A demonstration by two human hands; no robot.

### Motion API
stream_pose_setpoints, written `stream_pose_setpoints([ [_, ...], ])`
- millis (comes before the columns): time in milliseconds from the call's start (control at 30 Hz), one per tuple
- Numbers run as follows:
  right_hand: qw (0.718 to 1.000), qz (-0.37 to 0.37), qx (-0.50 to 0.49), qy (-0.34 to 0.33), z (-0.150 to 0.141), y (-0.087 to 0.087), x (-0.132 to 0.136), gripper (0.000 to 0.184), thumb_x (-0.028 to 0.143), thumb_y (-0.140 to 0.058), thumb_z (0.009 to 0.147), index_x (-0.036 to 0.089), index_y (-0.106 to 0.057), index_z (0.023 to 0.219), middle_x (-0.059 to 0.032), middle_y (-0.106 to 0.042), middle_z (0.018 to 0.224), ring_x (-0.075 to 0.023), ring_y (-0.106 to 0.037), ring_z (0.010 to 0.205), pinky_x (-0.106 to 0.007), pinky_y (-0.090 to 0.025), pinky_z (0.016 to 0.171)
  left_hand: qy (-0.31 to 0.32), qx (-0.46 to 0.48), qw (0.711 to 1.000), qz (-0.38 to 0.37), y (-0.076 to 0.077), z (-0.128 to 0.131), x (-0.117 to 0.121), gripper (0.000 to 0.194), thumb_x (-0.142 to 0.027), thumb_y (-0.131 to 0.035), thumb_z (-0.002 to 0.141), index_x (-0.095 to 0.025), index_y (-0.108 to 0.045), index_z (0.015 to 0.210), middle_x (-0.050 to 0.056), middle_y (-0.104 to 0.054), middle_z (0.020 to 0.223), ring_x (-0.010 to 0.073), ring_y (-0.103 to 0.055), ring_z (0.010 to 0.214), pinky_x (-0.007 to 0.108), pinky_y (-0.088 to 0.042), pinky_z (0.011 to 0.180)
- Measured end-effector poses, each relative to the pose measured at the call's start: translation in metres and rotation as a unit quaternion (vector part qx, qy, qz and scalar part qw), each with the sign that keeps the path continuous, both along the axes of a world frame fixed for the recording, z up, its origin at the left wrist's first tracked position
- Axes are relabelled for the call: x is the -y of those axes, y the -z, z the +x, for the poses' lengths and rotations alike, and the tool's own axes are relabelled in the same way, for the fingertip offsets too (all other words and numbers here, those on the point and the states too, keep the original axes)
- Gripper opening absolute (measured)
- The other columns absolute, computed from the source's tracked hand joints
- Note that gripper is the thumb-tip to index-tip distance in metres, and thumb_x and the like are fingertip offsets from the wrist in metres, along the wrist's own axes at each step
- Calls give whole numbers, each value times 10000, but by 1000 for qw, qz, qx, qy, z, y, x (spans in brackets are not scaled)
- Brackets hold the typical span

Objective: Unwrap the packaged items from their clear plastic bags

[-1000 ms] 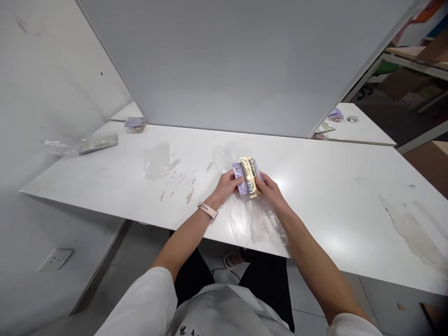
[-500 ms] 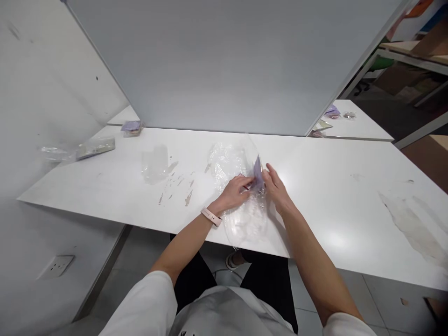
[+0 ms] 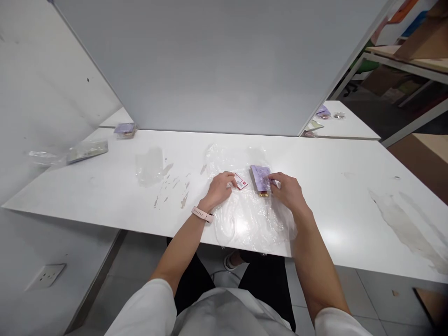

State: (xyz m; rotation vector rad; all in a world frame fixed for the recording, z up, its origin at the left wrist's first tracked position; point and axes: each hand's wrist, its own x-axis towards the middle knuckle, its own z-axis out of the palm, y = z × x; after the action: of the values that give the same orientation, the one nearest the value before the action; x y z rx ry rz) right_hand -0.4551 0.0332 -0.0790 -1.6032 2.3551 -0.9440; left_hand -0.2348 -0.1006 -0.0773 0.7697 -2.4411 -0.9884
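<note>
A crumpled clear plastic bag (image 3: 234, 217) is spread on the white table in front of me. Over it lies a small white card with a red border (image 3: 241, 182). My left hand (image 3: 220, 189) is closed at the card's left edge, fingertips together on it; whether they also pinch the plastic I cannot tell. To the right, a flat purple packet (image 3: 260, 177) with a gold-coloured bit at its lower end is tilted over the plastic. My right hand (image 3: 286, 189) pinches the packet's right edge between thumb and fingers.
A purple packet in clear wrap (image 3: 125, 129) sits at the back left, with a greenish wrapped packet (image 3: 87, 150) nearer the left wall. A flat clear sheet (image 3: 149, 165) lies left of my hands. A grey panel (image 3: 196, 70) bounds the table's back. More packets (image 3: 322, 112) lie beyond it, right.
The purple packet has gone from standing on edge to lying flatter, its face now showing. My hands have moved apart, uncovering the card. The plastic has spread to the right.
</note>
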Motion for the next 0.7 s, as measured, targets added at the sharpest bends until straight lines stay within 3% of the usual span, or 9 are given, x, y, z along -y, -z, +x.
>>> stream_pose_setpoints([
  [133, 997, -37, 22, 60, 6, -11, -5, 383, 472, -488, 941, 263, -712, 1171, -83, -700, 1178, -296, -604, 1073, -464, -470, 904, -37, -32, 997, 57, -2, 5, 5, 653, 12, -467, 725, -211, -577, 1328, 102, -542, 1427, 275, -554, 1283, 454, -415, 1105],
  [267, 1000, -15, 27, -2, 20, -17, -5, 691, 602, -685, 791, 284, -562, 1392, -111, -580, 1354, -320, -537, 1188, -459, -481, 910, 21, 27, 996, 82, -3, 2, -1, 883, -245, -624, 830, -229, -184, 1596, 122, -300, 1641, 290, -326, 1494, 481, -245, 1224],
  [367, 996, 18, 85, -13, 22, -15, -2, 550, 549, -682, 790, 238, -670, 1244, -94, -655, 1072, -245, -609, 901, -411, -501, 800, 69, 87, 993, 39, -2, -1, -2, 1028, -343, -672, 821, -225, -29, 1615, 118, -181, 1682, 258, -157, 1559, 473, -46, 1270],
  [433, 982, 1, 185, -26, 14, -13, -4, 439, 527, -638, 826, 209, -721, 1116, -50, -642, 879, -177, -576, 730, -355, -493, 719, 84, 101, 991, 26, -2, -1, 0, 958, -323, -623, 852, -254, -44, 1613, 82, -171, 1687, 235, -136, 1564, 462, -11, 1272],
  [500, 969, -42, 245, -16, 0, -14, -10, 421, 507, -639, 826, 195, -728, 1094, -31, -623, 817, -152, -547, 677, -324, -475, 670, 88, 108, 990, 28, -3, 1, 3, 867, -285, -562, 879, -302, -92, 1607, 26, -190, 1685, 224, -126, 1565, 463, -11, 1273],
  [533, 969, -66, 237, 25, -9, -15, -16, 410, 480, -634, 828, 195, -726, 1108, -32, -624, 819, -155, -545, 677, -326, -471, 663, 90, 110, 989, 32, -4, 1, 4, 835, -263, -533, 886, -320, -110, 1604, 2, -202, 1681, 218, -124, 1565, 463, -8, 1274],
  [600, 968, -101, 137, 183, -25, -19, -29, 368, 388, -598, 834, 194, -727, 1119, -60, -647, 880, -199, -573, 750, -379, -480, 719, 98, 108, 989, 40, -7, 2, 5, 815, -218, -483, 887, -331, -115, 1606, -24, -223, 1673, 202, -137, 1562, 457, 8, 1277],
  [667, 930, -115, -19, 347, -34, -25, -41, 376, 298, -561, 823, 182, -727, 1140, -124, -667, 1032, -290, -593, 953, -477, -466, 846, 112, 101, 988, 45, -10, 2, 5, 835, -179, -454, 869, -315, -98, 1613, -21, -242, 1667, 187, -183, 1553, 451, 23, 1280],
  [700, 911, -121, -82, 385, -33, -28, -44, 389, 274, -549, 825, 168, -724, 1155, -153, -662, 1105, -325, -575, 1049, -509, -444, 904, 117, 98, 987, 47, -11, 2, 5, 849, -164, -444, 856, -306, -91, 1615, -16, -250, 1664, 183, -205, 1547, 451, 22, 1281],
])
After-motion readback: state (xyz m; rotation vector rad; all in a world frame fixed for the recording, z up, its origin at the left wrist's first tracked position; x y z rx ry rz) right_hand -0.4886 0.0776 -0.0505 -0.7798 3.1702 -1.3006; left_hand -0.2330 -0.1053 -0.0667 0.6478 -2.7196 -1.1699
